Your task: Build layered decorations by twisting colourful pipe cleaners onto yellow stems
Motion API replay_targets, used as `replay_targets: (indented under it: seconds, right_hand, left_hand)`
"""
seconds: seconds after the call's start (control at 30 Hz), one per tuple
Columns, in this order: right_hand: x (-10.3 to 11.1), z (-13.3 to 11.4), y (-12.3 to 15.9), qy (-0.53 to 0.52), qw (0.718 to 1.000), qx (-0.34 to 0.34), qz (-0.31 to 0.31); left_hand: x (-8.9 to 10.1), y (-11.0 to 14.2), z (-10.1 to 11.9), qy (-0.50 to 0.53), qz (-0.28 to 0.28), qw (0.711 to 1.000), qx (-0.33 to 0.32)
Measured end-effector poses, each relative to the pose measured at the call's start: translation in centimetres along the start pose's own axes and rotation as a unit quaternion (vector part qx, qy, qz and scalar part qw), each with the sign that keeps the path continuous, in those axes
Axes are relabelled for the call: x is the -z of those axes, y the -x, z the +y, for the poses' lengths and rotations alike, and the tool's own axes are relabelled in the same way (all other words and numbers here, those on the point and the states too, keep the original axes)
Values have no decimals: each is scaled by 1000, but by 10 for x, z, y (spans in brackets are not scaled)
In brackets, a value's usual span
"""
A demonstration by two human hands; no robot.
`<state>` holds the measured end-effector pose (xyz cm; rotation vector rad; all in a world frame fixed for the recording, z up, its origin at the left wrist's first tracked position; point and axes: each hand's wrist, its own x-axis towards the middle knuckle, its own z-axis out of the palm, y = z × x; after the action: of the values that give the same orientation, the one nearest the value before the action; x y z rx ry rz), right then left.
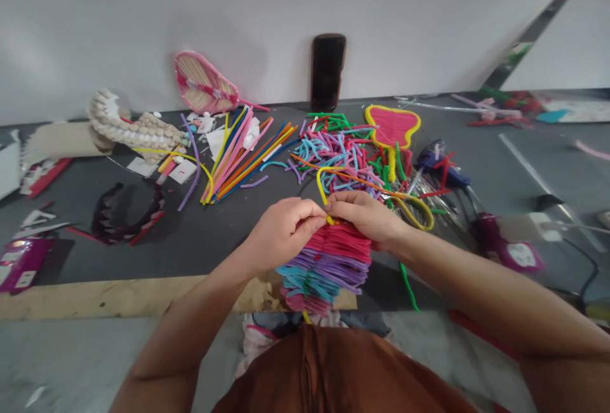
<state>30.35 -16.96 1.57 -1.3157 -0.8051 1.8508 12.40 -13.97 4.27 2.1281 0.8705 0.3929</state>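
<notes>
Close to my body, a layered bundle of pipe cleaners (pixel 328 260) in red, purple, blue and pink hangs below my hands at the table's front edge. My left hand (pixel 288 232) pinches a yellow pipe cleaner (pixel 320 179) where it meets the bundle's top. From the other side, my right hand (pixel 365 213) is closed at the same spot, fingertips on the yellow pipe cleaner. Its free end bends up and to the right above my fingers. A yellow tip also shows at the bundle's bottom. My fingers partly hide the join.
Behind my hands lies a heap of short cut pipe cleaners (pixel 338 149), with long ones (pixel 252 159) to its left. A pink leaf shape with yellow rim (pixel 393 126) rests to the right. A phone (pixel 327 72) leans on the wall. A dark braided band (pixel 126 216) lies left.
</notes>
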Motion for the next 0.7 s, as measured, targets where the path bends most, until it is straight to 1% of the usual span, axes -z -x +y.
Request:
replay_targets:
  seconds: [0.07, 0.13, 0.23, 0.3, 0.4, 0.47, 0.57, 0.7]
  right_hand:
    - [-1, 7, -1, -34, 999, -19, -5]
    - [-1, 11, -3, -59, 998, -26, -10]
    - [0, 9, -3, -66, 998, -14, -17]
    - [1, 5, -2, -62, 998, -2, -26]
    - [2, -1, 0, -57, 998, 14, -33]
    - [3, -2, 1, -54, 998, 12, -40]
    - [2, -1, 2, -40, 998, 17, -46]
    - [3, 0, 2, -5, 998, 44, -36]
  left_hand:
    - [1, 2, -1, -17, 1, 1000, -11]
    - [2, 3, -1, -21, -3, 1000, -6]
    - [6, 4, 1, -22, -11, 1000, 7]
    - [9, 3, 4, -37, -9, 999, 0]
    - [12, 1, 7, -99, 3, 995, -29]
    - [14, 1, 8, -132, 8, 990, -46]
    - [14, 1, 7, -142, 20, 988, -59]
    - [12, 3, 4, -163, 44, 978, -120]
